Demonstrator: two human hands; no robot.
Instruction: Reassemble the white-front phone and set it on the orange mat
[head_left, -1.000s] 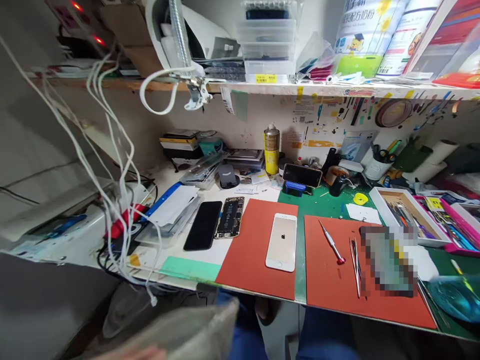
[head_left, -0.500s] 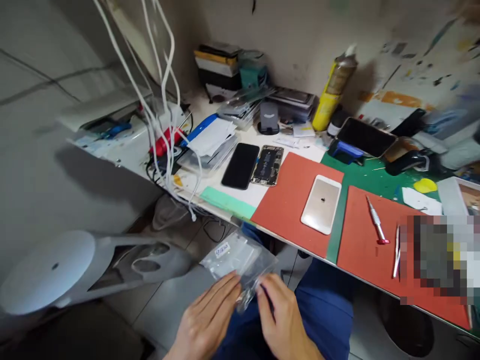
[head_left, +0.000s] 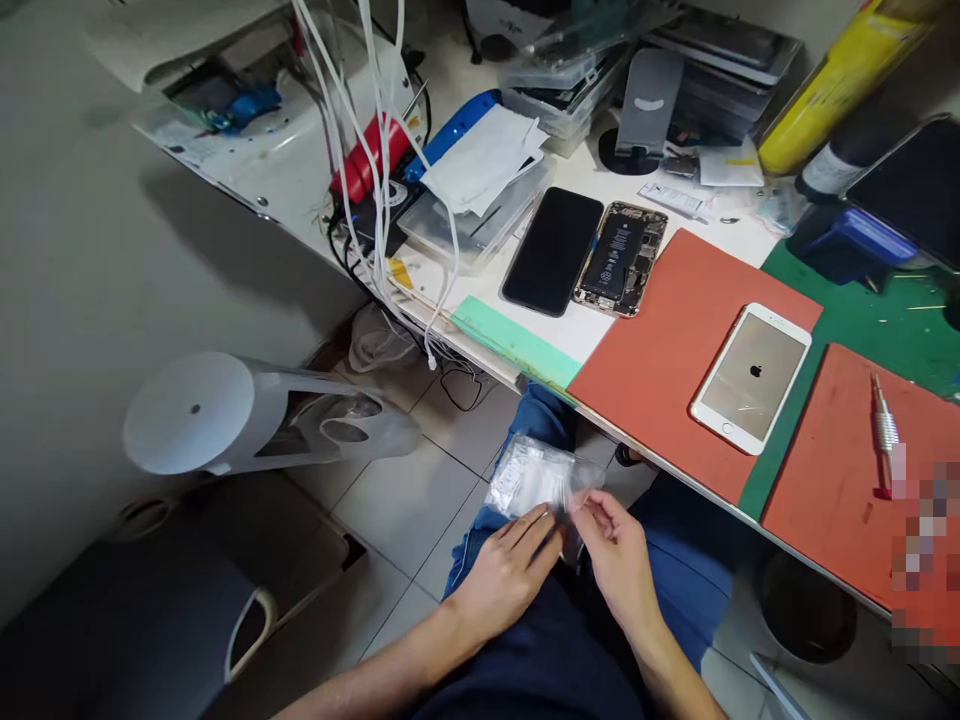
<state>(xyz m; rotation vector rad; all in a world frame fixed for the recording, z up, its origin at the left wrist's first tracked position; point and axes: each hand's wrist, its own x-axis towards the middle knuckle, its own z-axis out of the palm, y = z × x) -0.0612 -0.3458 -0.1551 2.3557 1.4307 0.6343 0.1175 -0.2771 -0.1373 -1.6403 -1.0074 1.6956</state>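
Observation:
Over my lap, below the bench edge, I hold a clear plastic bag (head_left: 536,475) with whitish contents that blur makes hard to name. My left hand (head_left: 510,570) has its fingers closed on the bag's near edge. At the bag's right corner, my right hand (head_left: 616,540) pinches the plastic between thumb and fingers. On the bench ahead lies a white phone (head_left: 757,375), its lit screen showing a dark apple logo. Left of it sit an opened phone (head_left: 622,258) with battery and board exposed, and a black phone screen (head_left: 553,250).
Orange mats (head_left: 675,360) cover much of the bench, over a green mat (head_left: 892,310). A screwdriver (head_left: 885,425) lies at the right. White cables (head_left: 382,180) hang at the left, near a red-handled tool (head_left: 371,155). A grey phone stand (head_left: 645,105) stands behind. A white round-topped unit (head_left: 195,415) is at left.
My view has tilted down and moved closer to the bench. Both hands and the bag now sit nearer my lap, with the hands still on the plastic.

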